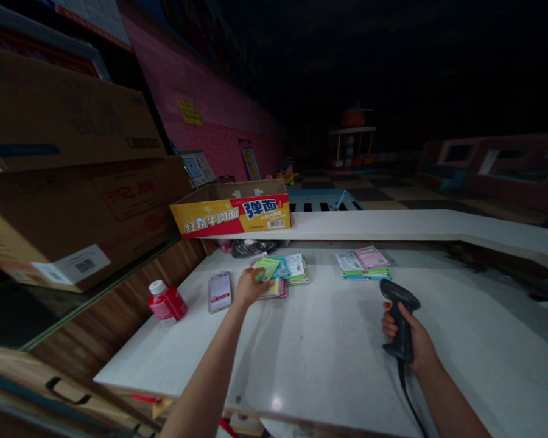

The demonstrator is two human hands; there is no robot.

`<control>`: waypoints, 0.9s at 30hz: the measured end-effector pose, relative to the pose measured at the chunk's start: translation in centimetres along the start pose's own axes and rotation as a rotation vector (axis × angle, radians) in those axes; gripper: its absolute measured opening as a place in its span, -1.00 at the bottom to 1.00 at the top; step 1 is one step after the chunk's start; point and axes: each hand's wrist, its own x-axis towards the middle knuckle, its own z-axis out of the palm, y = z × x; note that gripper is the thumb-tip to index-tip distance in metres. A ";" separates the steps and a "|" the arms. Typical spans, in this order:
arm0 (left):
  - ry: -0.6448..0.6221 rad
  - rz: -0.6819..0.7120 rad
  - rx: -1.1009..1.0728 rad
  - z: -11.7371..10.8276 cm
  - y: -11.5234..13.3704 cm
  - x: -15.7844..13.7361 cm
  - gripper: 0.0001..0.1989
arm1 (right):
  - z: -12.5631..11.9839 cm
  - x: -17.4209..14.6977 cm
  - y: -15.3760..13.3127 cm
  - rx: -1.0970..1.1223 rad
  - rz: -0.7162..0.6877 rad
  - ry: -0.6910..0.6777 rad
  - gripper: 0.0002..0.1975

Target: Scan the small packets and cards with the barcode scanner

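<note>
My right hand is wrapped round the handle of a black barcode scanner, its cord trailing down to the table's front edge. Over at the left pile, my left hand pinches a small green packet, with the fingertips partly hidden. Around it lie a blue packet, white-and-green packets and yellow and pink ones. A second stack of flat packets, pink and white on top with green and blue beneath, lies beyond the scanner.
A phone and a red bottle with a white cap stand left on the white table. A yellow-and-red noodle carton sits on the raised ledge. Large cardboard boxes are stacked at far left.
</note>
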 end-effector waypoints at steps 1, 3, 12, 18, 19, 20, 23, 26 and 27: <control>-0.009 -0.018 0.022 -0.2 0.1 -0.1 -0.46 | 0.0 0.0 0.0 0.003 0.003 0.001 -0.62; 0.002 -0.050 0.078 -0.5 0.6 -0.4 -0.47 | 0.0 0.0 0.0 0.007 0.004 0.002 -0.62; 0.078 -0.090 0.291 -0.7 3.4 -0.6 -0.54 | 0.1 0.0 0.0 0.015 -0.015 -0.003 -0.66; 0.048 -0.064 0.282 -0.2 3.2 -0.8 -0.47 | 0.0 0.1 0.0 -0.003 -0.015 0.007 -0.60; 0.052 -0.064 0.281 -0.2 3.2 -0.8 -0.47 | 0.0 0.1 0.1 -0.002 -0.013 0.007 -0.60; 0.065 -0.063 0.280 -0.3 3.3 -0.8 -0.47 | 0.1 0.1 0.1 0.000 -0.011 0.004 -0.60; 0.144 -0.031 0.259 -0.3 3.9 -0.6 -0.48 | 0.1 0.1 0.0 0.022 -0.012 -0.007 -0.62; 0.241 0.082 0.193 0.1 5.6 -0.2 -0.52 | 0.1 0.2 0.0 0.045 -0.021 -0.017 -0.62; 0.264 0.132 0.160 0.4 6.5 0.0 -0.55 | 0.2 0.2 0.0 0.047 -0.022 -0.018 -0.62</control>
